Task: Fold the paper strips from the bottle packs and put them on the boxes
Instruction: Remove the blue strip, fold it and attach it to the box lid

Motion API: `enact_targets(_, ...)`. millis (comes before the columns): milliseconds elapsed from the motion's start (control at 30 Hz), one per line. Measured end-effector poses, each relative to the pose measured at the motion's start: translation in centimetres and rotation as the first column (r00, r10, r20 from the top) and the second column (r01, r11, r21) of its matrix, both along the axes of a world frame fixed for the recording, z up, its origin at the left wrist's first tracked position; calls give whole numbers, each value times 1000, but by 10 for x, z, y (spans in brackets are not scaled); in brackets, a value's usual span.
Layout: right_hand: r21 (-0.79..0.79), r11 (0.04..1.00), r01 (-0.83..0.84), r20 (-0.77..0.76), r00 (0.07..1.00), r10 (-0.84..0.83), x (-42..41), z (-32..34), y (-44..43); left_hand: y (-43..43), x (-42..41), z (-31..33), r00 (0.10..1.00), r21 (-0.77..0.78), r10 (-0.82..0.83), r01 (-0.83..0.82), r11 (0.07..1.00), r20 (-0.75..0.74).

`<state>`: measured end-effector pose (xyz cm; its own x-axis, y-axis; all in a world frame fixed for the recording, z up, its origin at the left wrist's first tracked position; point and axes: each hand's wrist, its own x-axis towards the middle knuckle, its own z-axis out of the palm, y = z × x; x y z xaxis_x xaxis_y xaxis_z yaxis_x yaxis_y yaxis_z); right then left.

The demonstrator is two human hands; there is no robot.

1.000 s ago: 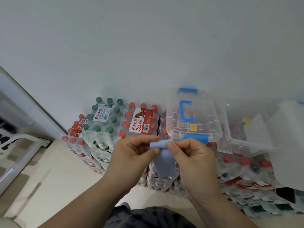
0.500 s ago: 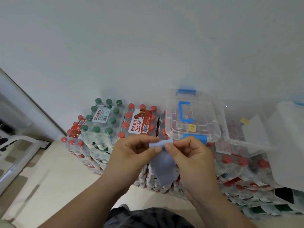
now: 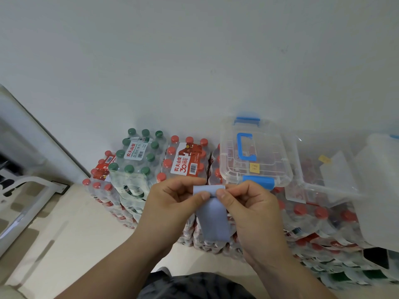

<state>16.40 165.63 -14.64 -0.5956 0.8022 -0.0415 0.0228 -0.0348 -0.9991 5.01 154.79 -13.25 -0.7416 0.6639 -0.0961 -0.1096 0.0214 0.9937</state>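
left hand: thumb-finger grip pinched | right hand: same, thumbs nearly touching

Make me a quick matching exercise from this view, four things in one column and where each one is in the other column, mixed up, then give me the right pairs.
Things:
1. paper strip
2. green-capped bottle pack
3. clear box with blue handle
4. yellow sticker

Places:
A. on the lid of the clear box
B. pinched at its top fold between the left hand and right hand
C. on top of the red-capped packs, right of centre
D. on the stack's left side, next to the red-labelled pack

Pairs: 1-B, 2-D, 3-C, 4-A
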Motion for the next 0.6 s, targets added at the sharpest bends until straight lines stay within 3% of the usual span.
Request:
enact_targets(200, -77, 997, -5, -20, 1000, 3, 0, 2, 0, 0, 0, 0, 1000, -4, -5, 5, 1000, -22)
enact_targets(433, 13, 1000, 6, 15, 1000, -6, 2, -2, 2, 2, 2, 0, 1000, 3, 8, -7, 1000, -6)
enact_targets(600, -25, 1000, 6, -18, 1000, -6, 2, 0, 2, 4, 2, 1, 1000, -19, 15, -16, 1000, -13)
